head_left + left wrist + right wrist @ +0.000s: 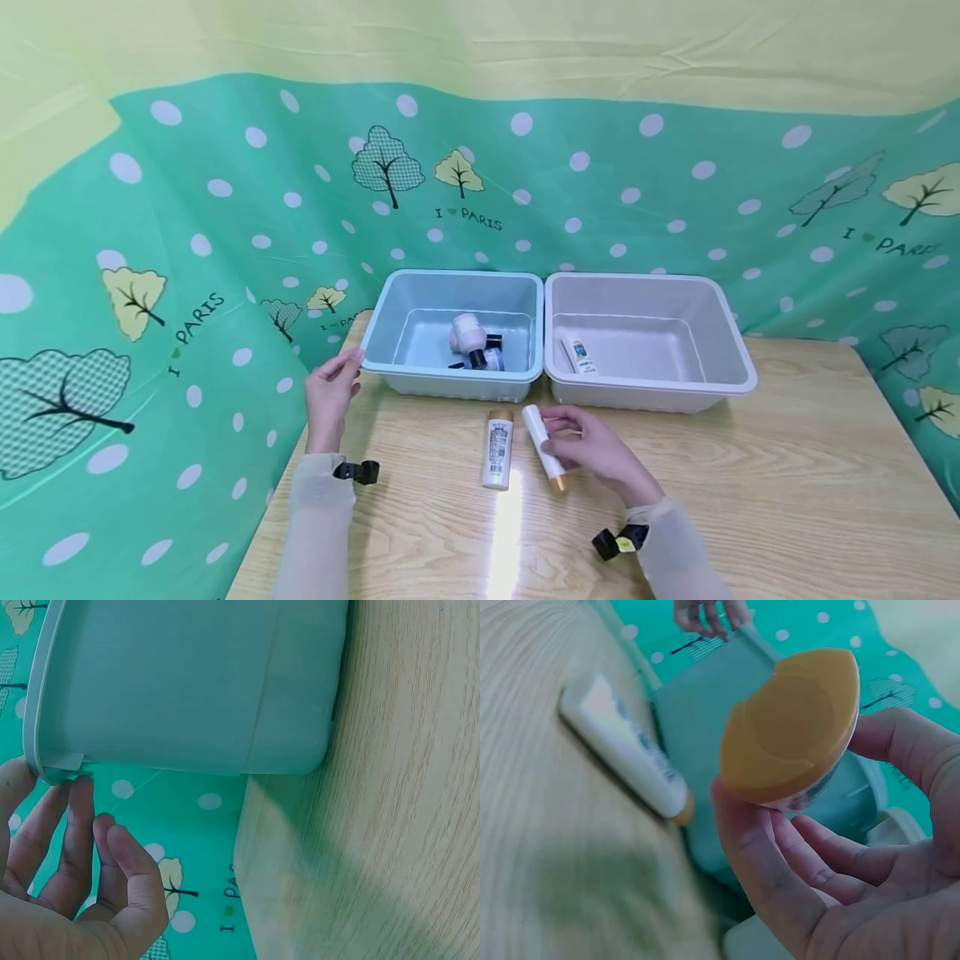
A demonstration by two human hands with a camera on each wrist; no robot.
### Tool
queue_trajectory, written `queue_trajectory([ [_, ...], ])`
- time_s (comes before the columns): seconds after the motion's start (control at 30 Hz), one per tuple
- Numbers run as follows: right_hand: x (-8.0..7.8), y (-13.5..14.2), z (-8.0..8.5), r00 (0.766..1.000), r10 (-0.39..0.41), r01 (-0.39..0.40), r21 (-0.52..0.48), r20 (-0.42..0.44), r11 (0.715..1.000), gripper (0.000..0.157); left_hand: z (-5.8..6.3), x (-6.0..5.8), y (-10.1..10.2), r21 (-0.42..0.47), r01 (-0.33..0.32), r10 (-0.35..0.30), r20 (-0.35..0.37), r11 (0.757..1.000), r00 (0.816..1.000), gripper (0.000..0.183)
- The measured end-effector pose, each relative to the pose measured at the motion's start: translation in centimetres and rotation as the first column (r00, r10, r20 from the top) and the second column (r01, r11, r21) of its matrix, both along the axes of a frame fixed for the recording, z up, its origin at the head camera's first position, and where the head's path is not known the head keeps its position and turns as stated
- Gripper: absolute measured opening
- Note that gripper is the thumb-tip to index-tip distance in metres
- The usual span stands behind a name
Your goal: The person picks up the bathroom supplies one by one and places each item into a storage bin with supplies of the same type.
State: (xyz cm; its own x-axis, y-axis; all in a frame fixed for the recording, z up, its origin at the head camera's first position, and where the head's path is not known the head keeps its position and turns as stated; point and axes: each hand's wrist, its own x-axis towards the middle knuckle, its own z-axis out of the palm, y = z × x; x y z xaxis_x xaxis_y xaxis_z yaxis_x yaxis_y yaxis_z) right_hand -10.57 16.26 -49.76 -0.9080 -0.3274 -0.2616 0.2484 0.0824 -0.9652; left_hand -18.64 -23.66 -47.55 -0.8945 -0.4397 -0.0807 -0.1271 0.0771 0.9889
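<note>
In the head view, my left hand (331, 398) pinches the front left corner of the light blue bin (442, 372). The left wrist view has the thumb on top of its rim and fingertips (81, 787) just under it. My right hand (596, 448) grips a white bottle (537, 432) between thumb and fingers, tilted, its gold cap (791, 724) facing the right wrist camera. A second white bottle (497, 454) with a gold cap lies label up on the table, left of the held one, cap pointing towards the blue bin.
A light grey bin (652, 384) stands right beside the blue one, with a white tube (578, 355) inside. In the blue bin lie a white bottle (469, 332) with a black cap and other small containers. Behind hangs a green dotted cloth (570, 183).
</note>
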Motion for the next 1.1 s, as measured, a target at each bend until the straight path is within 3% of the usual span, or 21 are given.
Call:
queue_trajectory([
  [0.6, 0.2, 1.6, 5.3, 0.991, -0.001, -0.009, -0.08, -0.133, 0.997, 0.062, -0.1, 0.0, -0.1, -0.016, 0.007, -0.007, 0.019, 1.0, 1.0, 0.043],
  [0.83, -0.8, 2.8, 7.1, 0.987, -0.056, 0.04, -0.11, -0.151, 0.993, 0.061, -0.2, 0.1, -0.1, -0.004, 0.003, -0.003, 0.022, 1.0, 1.0, 0.042],
  [1.1, -2.8, 3.9, 9.2, 0.979, -0.099, 0.087, -0.076, -0.177, 0.993, 0.058, -0.2, -0.1, -0.2, -0.007, 0.004, -0.004, 0.021, 1.0, 1.0, 0.042],
])
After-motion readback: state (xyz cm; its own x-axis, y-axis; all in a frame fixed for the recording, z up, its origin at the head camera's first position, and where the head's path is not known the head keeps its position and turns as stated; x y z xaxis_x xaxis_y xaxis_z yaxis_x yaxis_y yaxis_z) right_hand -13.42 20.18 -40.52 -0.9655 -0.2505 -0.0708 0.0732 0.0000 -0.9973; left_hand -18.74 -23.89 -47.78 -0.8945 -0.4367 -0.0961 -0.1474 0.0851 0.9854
